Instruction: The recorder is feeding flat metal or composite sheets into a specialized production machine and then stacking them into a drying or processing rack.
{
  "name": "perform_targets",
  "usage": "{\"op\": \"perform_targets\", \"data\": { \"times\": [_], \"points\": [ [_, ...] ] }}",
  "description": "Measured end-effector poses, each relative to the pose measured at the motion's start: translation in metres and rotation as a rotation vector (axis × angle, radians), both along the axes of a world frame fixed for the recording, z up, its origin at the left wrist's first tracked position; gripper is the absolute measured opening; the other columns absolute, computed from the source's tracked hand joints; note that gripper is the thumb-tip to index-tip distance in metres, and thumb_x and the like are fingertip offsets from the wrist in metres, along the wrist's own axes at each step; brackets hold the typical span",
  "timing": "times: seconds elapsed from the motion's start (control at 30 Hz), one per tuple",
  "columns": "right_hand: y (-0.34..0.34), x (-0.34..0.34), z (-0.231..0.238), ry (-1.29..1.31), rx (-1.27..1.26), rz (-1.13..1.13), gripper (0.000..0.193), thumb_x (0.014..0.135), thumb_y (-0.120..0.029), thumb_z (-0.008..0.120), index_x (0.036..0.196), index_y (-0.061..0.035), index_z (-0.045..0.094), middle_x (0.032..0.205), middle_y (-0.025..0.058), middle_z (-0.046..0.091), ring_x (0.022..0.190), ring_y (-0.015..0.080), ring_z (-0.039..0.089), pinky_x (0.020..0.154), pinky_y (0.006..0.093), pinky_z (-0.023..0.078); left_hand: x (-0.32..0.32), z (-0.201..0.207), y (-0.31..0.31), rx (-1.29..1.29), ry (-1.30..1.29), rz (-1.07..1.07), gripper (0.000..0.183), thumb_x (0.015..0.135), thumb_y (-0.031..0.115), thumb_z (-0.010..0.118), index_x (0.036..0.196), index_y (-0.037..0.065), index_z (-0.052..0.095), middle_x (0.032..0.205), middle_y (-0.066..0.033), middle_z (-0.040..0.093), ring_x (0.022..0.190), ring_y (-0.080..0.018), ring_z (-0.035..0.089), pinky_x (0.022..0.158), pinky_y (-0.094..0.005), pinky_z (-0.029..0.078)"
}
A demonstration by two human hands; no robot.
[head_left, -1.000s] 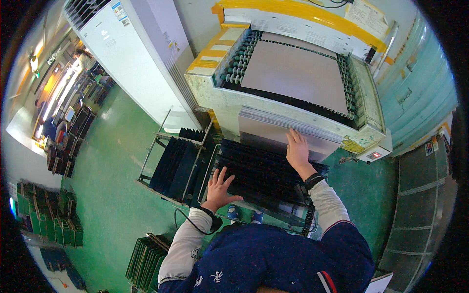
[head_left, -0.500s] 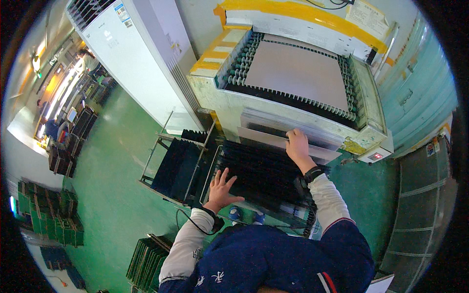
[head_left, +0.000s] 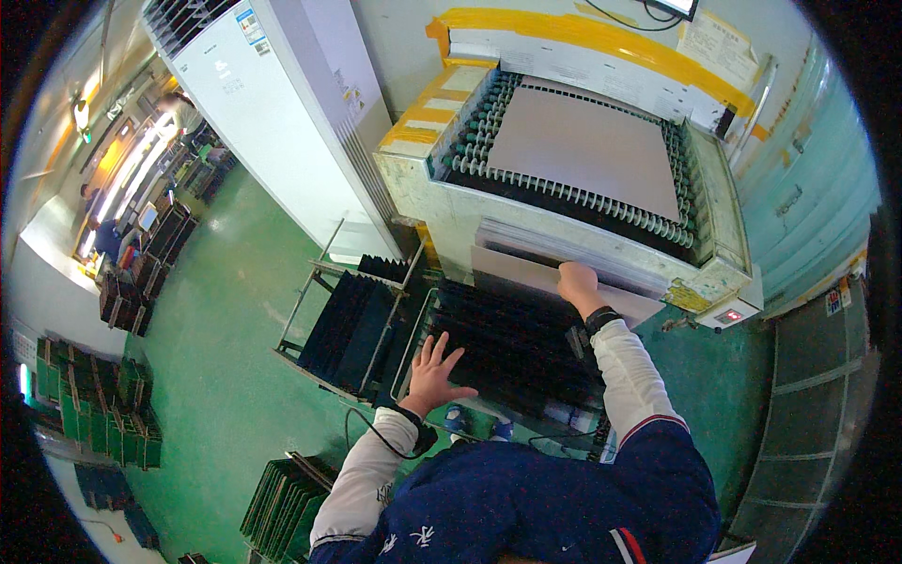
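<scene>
My right hand [head_left: 578, 288] is closed over the top edge of a thin greyish-pink flat panel [head_left: 512, 270]. This panel stands at the far end of a black slotted rack [head_left: 507, 329] in front of me. Directly behind it, more thin panels [head_left: 550, 242] stand on edge against the machine's front. My left hand [head_left: 435, 376] hovers at the rack's left near side with its fingers spread, holding nothing. On the rollers of the machine [head_left: 451, 202] lies another greyish-pink panel [head_left: 583, 150].
A second black rack [head_left: 346, 320] on a metal frame stands left of the first. Behind it rises a tall white cabinet unit [head_left: 272, 122]. Racks of green boards [head_left: 287, 503] sit on the green floor. A grey partition [head_left: 799, 404] is at the right.
My right hand has closed more tightly on the panel's edge, and more of the panel's face shows. My left hand remains spread beside the rack. The whole view has shifted slightly.
</scene>
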State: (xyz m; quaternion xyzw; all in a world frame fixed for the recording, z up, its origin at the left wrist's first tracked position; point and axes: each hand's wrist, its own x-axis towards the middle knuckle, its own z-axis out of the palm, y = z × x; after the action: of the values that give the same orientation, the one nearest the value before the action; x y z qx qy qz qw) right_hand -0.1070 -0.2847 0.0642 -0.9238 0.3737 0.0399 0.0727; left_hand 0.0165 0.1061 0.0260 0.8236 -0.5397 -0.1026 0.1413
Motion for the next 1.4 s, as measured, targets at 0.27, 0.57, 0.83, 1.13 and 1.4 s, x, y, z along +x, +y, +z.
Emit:
{"op": "perform_targets", "data": {
  "times": [0.27, 0.57, 0.83, 1.13, 1.4],
  "points": [
    [0.002, -0.002, -0.004, -0.067, -0.002, -0.034, 0.019, 0.085, -0.012, 0.064, 0.098, -0.0055, 0.076, 0.103, 0.0221, 0.074, 0.101, 0.0418, 0.071, 0.088, 0.0520, 0.056, -0.001, 0.001, 0.000, -0.034, -0.018, -0.011, 0.101, 0.067, 0.077, 0.078, 0.149, 0.022, 0.057, 0.170, -0.0156, 0.024, 0.153, -0.0469, 0.023, 0.118, -0.0620, 0.028],
    [0.008, -0.002, 0.003, -0.092, 0.001, -0.066, 0.020, 0.084, -0.012, 0.064, 0.099, -0.0041, 0.075, 0.103, 0.0229, 0.075, 0.101, 0.0423, 0.072, 0.087, 0.0522, 0.057, -0.002, 0.005, -0.001, -0.022, -0.006, 0.003, 0.101, 0.066, 0.078, 0.078, 0.147, 0.021, 0.059, 0.170, -0.0153, 0.025, 0.154, -0.0462, 0.022, 0.119, -0.0612, 0.027],
    [0.005, -0.002, -0.002, -0.112, -0.008, -0.056, 0.022, 0.082, -0.010, 0.066, 0.101, -0.0032, 0.075, 0.102, 0.0236, 0.075, 0.098, 0.0427, 0.073, 0.086, 0.0516, 0.058, -0.002, 0.003, -0.001, -0.010, 0.009, -0.002, 0.101, 0.065, 0.073, 0.083, 0.149, 0.023, 0.055, 0.171, -0.0136, 0.020, 0.155, -0.0466, 0.017, 0.119, -0.0628, 0.026],
    [0.006, -0.002, -0.003, -0.081, -0.019, -0.070, 0.019, 0.085, -0.016, 0.067, 0.099, -0.0076, 0.075, 0.104, 0.0195, 0.075, 0.102, 0.0395, 0.071, 0.089, 0.0500, 0.056, -0.002, 0.001, -0.001, -0.021, 0.009, 0.003, 0.100, 0.065, 0.072, 0.083, 0.148, 0.023, 0.057, 0.171, -0.0135, 0.022, 0.155, -0.0468, 0.019, 0.119, -0.0633, 0.027],
    [0.005, -0.001, 0.000, -0.035, 0.004, -0.096, 0.021, 0.085, -0.019, 0.069, 0.102, -0.0075, 0.074, 0.107, 0.0192, 0.075, 0.104, 0.0388, 0.071, 0.090, 0.0498, 0.057, -0.002, 0.000, 0.000, -0.057, -0.003, -0.005, 0.098, 0.065, 0.073, 0.082, 0.146, 0.023, 0.059, 0.170, -0.0136, 0.023, 0.154, -0.0466, 0.021, 0.116, -0.0634, 0.030]
  ]
}}
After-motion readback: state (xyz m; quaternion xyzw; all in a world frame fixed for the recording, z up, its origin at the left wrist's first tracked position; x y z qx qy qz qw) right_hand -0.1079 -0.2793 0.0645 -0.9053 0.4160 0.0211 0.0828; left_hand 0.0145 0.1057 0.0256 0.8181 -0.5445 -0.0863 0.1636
